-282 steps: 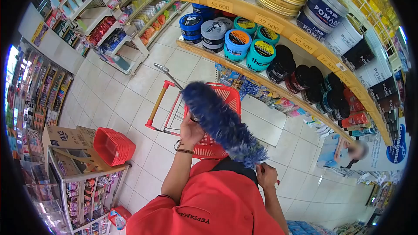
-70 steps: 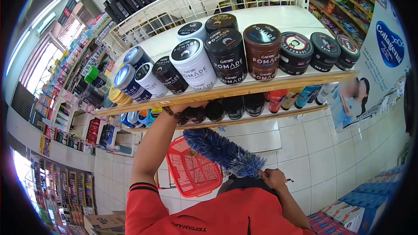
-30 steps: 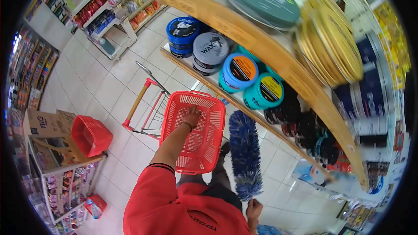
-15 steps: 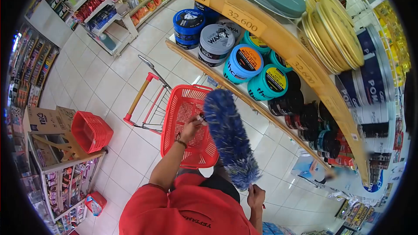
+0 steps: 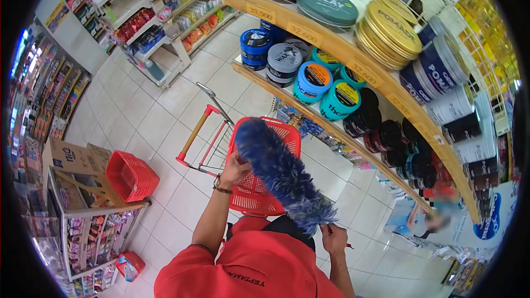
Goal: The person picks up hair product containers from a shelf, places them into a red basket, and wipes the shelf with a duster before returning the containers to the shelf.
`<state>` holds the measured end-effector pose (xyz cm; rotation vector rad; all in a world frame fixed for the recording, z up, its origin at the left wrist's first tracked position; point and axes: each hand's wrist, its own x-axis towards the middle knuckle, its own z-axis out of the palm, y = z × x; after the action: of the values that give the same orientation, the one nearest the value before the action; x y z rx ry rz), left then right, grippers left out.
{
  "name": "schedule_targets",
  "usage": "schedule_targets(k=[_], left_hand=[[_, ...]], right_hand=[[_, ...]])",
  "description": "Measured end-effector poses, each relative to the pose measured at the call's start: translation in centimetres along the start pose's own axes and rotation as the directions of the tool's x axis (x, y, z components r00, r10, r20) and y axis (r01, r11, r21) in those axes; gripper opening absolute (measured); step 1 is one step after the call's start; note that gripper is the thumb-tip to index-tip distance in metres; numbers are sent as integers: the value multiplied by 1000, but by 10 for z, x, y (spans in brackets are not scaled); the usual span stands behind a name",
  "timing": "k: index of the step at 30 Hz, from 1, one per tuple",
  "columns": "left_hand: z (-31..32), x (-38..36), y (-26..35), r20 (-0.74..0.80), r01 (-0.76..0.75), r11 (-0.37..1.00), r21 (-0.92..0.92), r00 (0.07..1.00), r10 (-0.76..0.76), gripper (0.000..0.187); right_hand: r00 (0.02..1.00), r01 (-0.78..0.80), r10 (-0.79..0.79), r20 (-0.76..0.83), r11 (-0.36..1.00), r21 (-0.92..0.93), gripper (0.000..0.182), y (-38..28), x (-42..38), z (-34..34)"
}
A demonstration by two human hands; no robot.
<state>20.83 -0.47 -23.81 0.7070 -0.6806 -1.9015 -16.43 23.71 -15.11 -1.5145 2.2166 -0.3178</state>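
A fluffy blue duster (image 5: 279,174) lies slantwise in front of my red shirt, its upper end over a red basket (image 5: 256,198). At the duster's upper left side is my left hand (image 5: 234,170), fingers bent; whatever they hold is hidden behind the duster. My right hand (image 5: 334,239) is closed at the duster's lower, greyish end, where its handle would be. The basket rests on a cart with a red and yellow handle (image 5: 197,135).
Shelves (image 5: 331,27) with tins and jars of hair wax curve along the upper right. Stacked red baskets (image 5: 131,176) and cardboard boxes (image 5: 72,157) top a rack at left. A red bin (image 5: 130,266) stands on the tiled floor (image 5: 182,99).
The duster has tilted further, its upper end swinging left over the basket. My left hand has come up against the duster's side. The whole view has shifted.
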Motion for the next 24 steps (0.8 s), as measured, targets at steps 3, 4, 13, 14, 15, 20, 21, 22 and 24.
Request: schedule_targets(k=[3,4,13,14,15,20,21,22,24], left_hand=[[53,-10,24,111,-132,970,-206,981,157,69],[53,-11,23,84,-152,969,-193,982,171,67],[40,-10,18,85,-147,984,-100,984,156,65],[58,-13,31,115,-162,982,-97,978,172,65],[69,-15,41,143,-172,981,-91,973,184,65],[28,-7,15,0,-49,999,3,999,49,69],[31,-4,16,13,-42,999,6,999,42,69],[34,-3,15,69,-109,993,40,992,106,70],[61,-4,28,137,-172,984,43,977,165,72]], right_hand=[[990,-133,128,-66,987,-91,45,-8,2,-3],[989,-125,119,-93,990,-60,43,-6,0,-1],[990,-36,37,-136,999,8,42,8,-21,8],[986,-67,64,-152,998,-14,41,9,-20,4],[982,-102,95,-164,994,-34,40,7,-22,0],[989,42,-17,-145,985,170,41,8,-35,0],[992,34,-17,-127,990,134,41,10,-33,3],[994,27,-17,-106,995,96,42,13,-33,5],[990,-84,86,-110,996,28,42,12,-30,2]])
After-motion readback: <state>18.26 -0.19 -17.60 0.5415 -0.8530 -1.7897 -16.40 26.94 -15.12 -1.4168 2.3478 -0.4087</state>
